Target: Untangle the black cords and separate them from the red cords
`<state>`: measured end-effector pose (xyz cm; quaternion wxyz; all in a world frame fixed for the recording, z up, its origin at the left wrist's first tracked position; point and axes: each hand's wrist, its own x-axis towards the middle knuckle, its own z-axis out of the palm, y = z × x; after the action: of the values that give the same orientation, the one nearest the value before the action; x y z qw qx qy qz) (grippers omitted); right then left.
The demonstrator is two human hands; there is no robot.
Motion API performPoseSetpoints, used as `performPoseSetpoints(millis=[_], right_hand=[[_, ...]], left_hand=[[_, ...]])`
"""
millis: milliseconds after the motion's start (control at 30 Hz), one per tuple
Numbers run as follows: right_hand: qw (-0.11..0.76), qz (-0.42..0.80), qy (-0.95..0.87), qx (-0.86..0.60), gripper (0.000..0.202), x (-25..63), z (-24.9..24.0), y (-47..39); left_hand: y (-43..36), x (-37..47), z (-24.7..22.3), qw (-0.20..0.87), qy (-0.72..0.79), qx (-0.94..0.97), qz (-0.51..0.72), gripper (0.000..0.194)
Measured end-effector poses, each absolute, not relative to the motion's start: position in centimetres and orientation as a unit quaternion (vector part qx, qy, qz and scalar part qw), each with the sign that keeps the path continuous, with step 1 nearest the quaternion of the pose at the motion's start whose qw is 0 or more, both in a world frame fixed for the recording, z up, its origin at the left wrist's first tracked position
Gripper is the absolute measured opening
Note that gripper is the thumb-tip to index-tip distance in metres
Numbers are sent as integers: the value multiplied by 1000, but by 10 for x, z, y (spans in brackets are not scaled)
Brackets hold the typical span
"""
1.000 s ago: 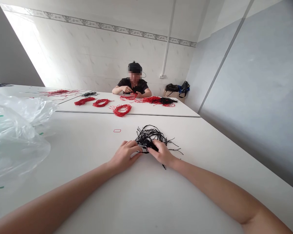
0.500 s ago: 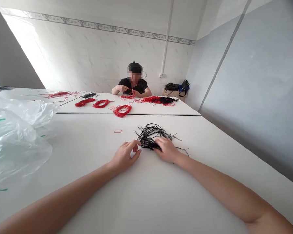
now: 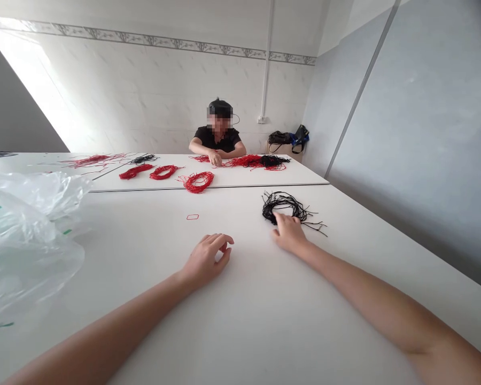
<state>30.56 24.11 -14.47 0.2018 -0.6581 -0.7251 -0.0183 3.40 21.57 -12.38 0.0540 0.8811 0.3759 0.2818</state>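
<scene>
A loose ring of black cords (image 3: 288,202) lies on the white table (image 3: 240,321), right of the middle. My right hand (image 3: 289,232) rests on the near edge of the ring, its thumb apart from the fingers; whether it pinches any cord cannot be made out. To the left, my left hand (image 3: 210,255) lies on the table with curled fingers and a gap between thumb and fingertips, holding nothing. A small red outlined mark (image 3: 192,217) is on the tabletop beyond my left hand.
A clear plastic bag (image 3: 32,230) covers the left side. On the far table are red cord coils (image 3: 199,182), a red pile (image 3: 246,160) and black cords (image 3: 274,161). A person (image 3: 218,136) sits behind them, one hand on the table.
The black cord ring and my right hand have moved away and to the right. My left hand has barely moved. The person opposite has lowered a hand to the table.
</scene>
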Motion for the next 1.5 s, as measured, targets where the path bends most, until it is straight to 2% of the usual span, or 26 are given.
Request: performPoseSetpoints(millis=[100,233,367,500,600,700,767,967,1067,1200,1267,1367,1433,1500], right_hand=[[198,-5,-781,-592,55,269,-143,212],[250,19,-876,-412,61,236,-141,169],[299,-73,-863,-401,45,221,-131,127],[306,-53,-884,-350,36,215,-120,96],[270,-19,-904,-331,21,215,-119,92],[206,-15,-930,-303,13,217,-121,98],[175,-25,-935,-307,15,219,-119,100],[125,-34,-932,-339,33,217,-109,84],[80,-51,-937,-337,44,216,-114,77],[44,-26,-969,-241,27,226,-110,77],[31,2,-975,-221,25,235,-102,85],[-10,46,-959,-281,33,251,-89,113],[-2,88,-922,-377,39,263,-85,140],[1,74,-884,-461,51,275,-86,168]], left_hand=[[214,34,-121,45,362,880,304,16],[211,34,-114,88,274,902,322,25],[207,31,-109,93,230,911,329,24],[200,28,-110,83,186,937,285,48],[194,31,-110,88,142,953,251,61],[191,37,-108,88,88,976,180,55],[190,40,-107,99,74,980,156,54],[191,41,-111,89,83,970,209,73],[191,38,-111,84,81,972,203,72],[192,35,-108,169,111,962,184,62],[193,35,-107,184,121,962,164,58],[194,36,-107,168,120,968,140,55],[193,37,-107,164,122,970,135,53],[191,38,-106,163,126,969,136,51]])
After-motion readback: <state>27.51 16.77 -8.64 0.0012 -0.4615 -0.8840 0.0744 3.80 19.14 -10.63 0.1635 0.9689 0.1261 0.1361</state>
